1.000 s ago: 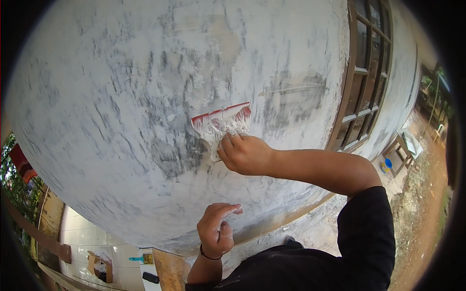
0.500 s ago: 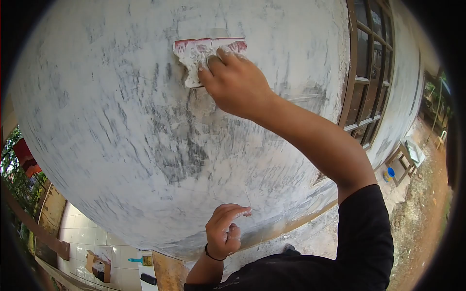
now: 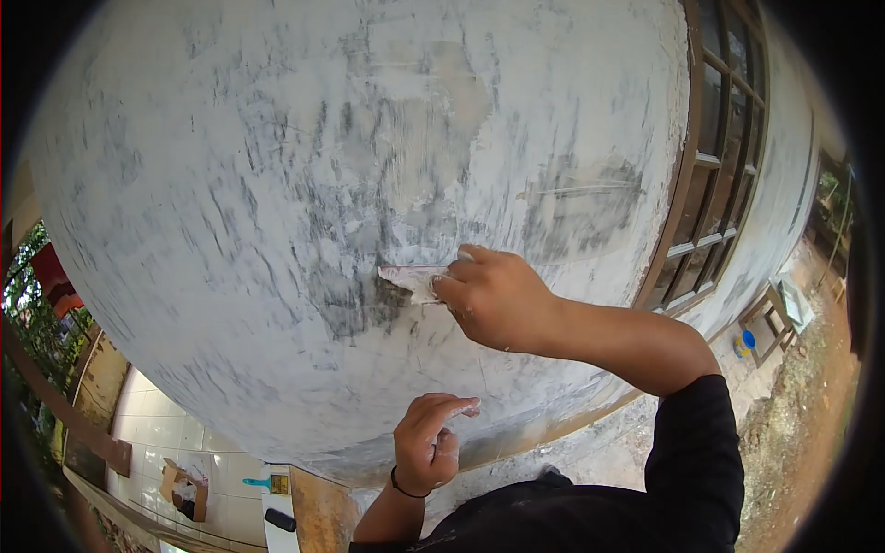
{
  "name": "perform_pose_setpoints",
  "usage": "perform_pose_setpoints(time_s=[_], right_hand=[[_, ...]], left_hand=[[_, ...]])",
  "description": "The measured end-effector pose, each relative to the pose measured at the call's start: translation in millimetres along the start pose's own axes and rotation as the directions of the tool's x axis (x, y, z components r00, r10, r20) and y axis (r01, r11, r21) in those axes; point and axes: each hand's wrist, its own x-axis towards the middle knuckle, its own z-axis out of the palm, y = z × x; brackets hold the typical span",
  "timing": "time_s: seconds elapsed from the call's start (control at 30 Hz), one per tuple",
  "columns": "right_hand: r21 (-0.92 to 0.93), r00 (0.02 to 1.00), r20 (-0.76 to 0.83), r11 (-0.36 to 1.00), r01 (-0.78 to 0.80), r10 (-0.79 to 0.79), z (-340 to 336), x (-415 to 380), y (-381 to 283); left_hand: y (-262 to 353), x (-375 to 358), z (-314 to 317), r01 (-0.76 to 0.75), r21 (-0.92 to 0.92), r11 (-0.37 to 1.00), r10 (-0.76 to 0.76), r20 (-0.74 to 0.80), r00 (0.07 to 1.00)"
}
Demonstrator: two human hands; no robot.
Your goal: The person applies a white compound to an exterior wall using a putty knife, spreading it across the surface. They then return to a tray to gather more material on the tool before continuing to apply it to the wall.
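My right hand (image 3: 493, 297) is wrapped round a flat spreader (image 3: 413, 280) smeared with white paste, its edge against the wall (image 3: 230, 203). Dark grey patches and streaks mark the white wall around and above the spreader. Lower down, my left hand (image 3: 430, 444) is held in front of the wall with its fingers curled and white paste on its fingertips. A dark band circles the left wrist. Whether anything thin is between those fingers cannot be made out.
A brown-framed window (image 3: 708, 157) is at the right. Beyond it stand a blue and yellow bucket (image 3: 745, 343) and a wooden frame (image 3: 770, 323). At lower left are a cardboard box (image 3: 184, 491), a brush (image 3: 269, 483) and a black object (image 3: 280, 520).
My right hand and the spreader have moved down the wall, uncovering a beige-grey patch above. My left hand has barely moved. The view has shifted slightly.
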Motion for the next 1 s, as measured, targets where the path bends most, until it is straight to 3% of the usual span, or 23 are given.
perform_pose_setpoints(time_s=[0.03, 0.1, 0.13, 0.2, 0.27, 0.3, 0.33, 0.37, 0.5, 0.57, 0.6, 0.67, 0.73, 0.8, 0.9, 0.97, 1.0], right_hand=[[0.108, 0.989, 0.078, 0.985, -0.133, 0.125, -13.8, 11.8, 9.2], [0.020, 0.983, 0.082, 0.986, -0.164, 0.162, -33.5, 41.6, 38.6], [0.007, 0.955, 0.180, 0.971, -0.241, 0.235, -46.8, 60.0, 50.6], [-0.092, 0.972, 0.086, 0.973, -0.212, 0.220, -65.2, 86.8, 70.0], [-0.197, 0.985, -0.108, 0.968, -0.154, 0.134, -81.4, 110.0, 83.3], [-0.231, 0.979, -0.114, 0.954, -0.192, 0.169, -95.0, 120.3, 84.5], [-0.185, 0.929, -0.131, 0.912, -0.367, 0.347, -100.6, 130.4, 89.0], [-0.184, 0.929, -0.129, 0.912, -0.366, 0.347, -110.3, 132.6, 85.6], [-0.175, 0.968, -0.240, 0.977, -0.124, 0.080, -150.1, 132.2, 67.1], [-0.254, 0.968, -0.240, 0.957, -0.140, 0.078, -142.9, 131.4, 66.7], [-0.325, 0.967, -0.244, 0.932, -0.157, 0.078, -135.0, 129.1, 67.2], [-0.420, 0.914, -0.395, 0.904, -0.087, -0.096, -82.8, 108.3, 70.7], [-0.580, 0.899, -0.361, 0.815, -0.008, -0.248, -34.0, 84.9, 60.4], [-0.527, 0.982, -0.162, 0.850, -0.001, -0.099, 5.2, 54.7, 37.9], [-0.373, 0.968, -0.193, 0.924, 0.079, -0.160, 57.7, 11.0, 3.6], [-0.327, 0.971, -0.167, 0.939, 0.109, -0.171, 46.8, 2.6, -6.3], [-0.206, 0.983, -0.130, 0.973, 0.099, -0.128, 37.2, -3.1, -8.0]], left_hand=[[-2.9, 0.0, -0.3, 0.005, 0.002, 1.000, -0.005, -0.003, 1.000], [-4.4, 0.5, -0.8, 0.015, 0.001, 1.000, -0.015, -0.001, 1.000], [-3.9, 1.9, -1.0, 0.015, -0.001, 1.000, -0.015, -0.001, 1.000], [-5.2, 5.0, -1.5, 0.012, -0.002, 1.000, -0.012, -0.005, 1.000], [-7.1, 6.5, -2.9, 0.008, 0.011, 1.000, -0.008, -0.007, 1.000], [-7.3, 7.2, -3.5, 0.011, 0.012, 1.000, -0.011, -0.010, 1.000], [-7.5, 9.1, -3.9, 0.004, 0.015, 1.000, -0.004, 0.001, 1.000], [-7.5, 10.2, -4.4, -0.004, 0.016, 1.000, 0.003, 0.015, 1.000], [-9.3, 10.8, -6.8, 0.010, 0.003, 1.000, -0.010, 0.032, 0.999], [-13.2, 11.4, -7.7, -0.005, -0.004, 1.000, 0.005, 0.046, 0.999], [-14.5, 12.2, -8.4, -0.003, -0.007, 1.000, 0.004, 0.051, 0.999], [-16.8, 15.3, -8.9, -0.003, -0.055, 0.998, 0.007, 0.070, 0.998], [-18.3, 18.4, -10.2, -0.029, -0.054, 0.998, 0.034, 0.086, 0.996], [-22.3, 19.9, -9.3, -0.049, -0.052, 0.997, 0.054, 0.107, 0.993], [-25.1, 23.3, -7.8, -0.131, -0.098, 0.987, 0.141, 0.113, 0.983], [-18.8, 20.8, -1.5, -0.026, -0.120, 0.992, 0.031, 0.043, 0.999], [-14.5, 19.7, 0.7, -0.021, -0.113, 0.993, 0.026, 0.044, 0.999]])
